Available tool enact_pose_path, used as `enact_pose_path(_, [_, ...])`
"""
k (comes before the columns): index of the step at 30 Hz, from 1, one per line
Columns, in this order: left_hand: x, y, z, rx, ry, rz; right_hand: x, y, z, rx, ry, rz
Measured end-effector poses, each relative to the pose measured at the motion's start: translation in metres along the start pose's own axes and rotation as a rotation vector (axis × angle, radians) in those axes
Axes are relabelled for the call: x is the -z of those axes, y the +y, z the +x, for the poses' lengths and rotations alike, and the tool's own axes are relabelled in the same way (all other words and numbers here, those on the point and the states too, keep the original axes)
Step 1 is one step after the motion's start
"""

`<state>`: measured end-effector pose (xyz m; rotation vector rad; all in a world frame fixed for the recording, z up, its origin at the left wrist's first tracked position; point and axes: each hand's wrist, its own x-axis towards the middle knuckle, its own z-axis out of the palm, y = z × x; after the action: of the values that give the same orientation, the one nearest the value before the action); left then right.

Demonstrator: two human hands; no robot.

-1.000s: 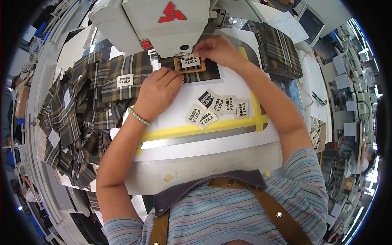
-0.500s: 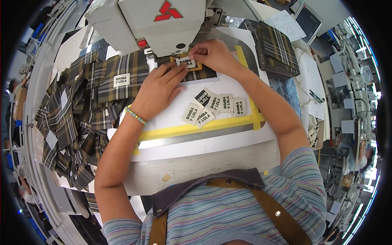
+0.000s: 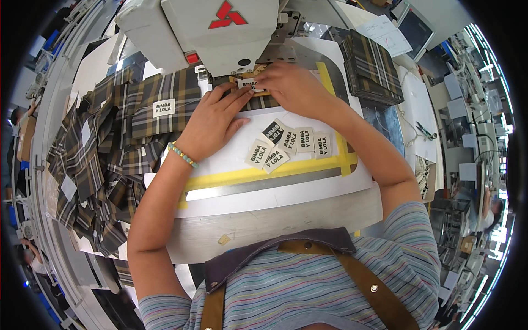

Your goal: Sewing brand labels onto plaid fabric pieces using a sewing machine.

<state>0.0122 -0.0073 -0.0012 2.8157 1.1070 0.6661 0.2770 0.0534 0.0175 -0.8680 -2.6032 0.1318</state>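
Under the white sewing machine head [image 3: 220, 33], a white printed label [image 3: 247, 84] lies inside a small orange-brown frame [image 3: 265, 93] over plaid cloth. My left hand [image 3: 220, 113] has its fingers stretched out, their tips resting on the label's lower left part. From the right, my right hand [image 3: 297, 88] reaches in with its fingers bent and drawn together at the label's right edge, covering part of it. Closer to me, several loose labels [image 3: 305, 140] lie overlapping on the white work surface [image 3: 220, 165], one of them dark.
Left of the machine lies a plaid piece with a label [image 3: 164, 108], beside a heap of plaid pieces [image 3: 104, 165]. A plaid stack [image 3: 371, 66] stands at the far right, near scissors [image 3: 424, 131] and a monitor [image 3: 415, 30]. Yellow tape [image 3: 264, 165] borders the work surface.
My right hand has come down and in toward the label, from a raised pinch above its right corner. My left hand has stayed nearly still on the label.
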Motion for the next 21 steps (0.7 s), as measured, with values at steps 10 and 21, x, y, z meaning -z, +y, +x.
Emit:
enact_pose_path(10, [0.0, -0.001, -0.001, 0.031, 0.046, 0.069, -0.01, 0.0, 0.001, 0.138, 0.028, -0.158])
enact_pose_path(21, [0.004, 0.001, 0.002, 0.003, 0.028, 0.032, -0.025, 0.0, -0.002, 0.19, 0.086, -0.062])
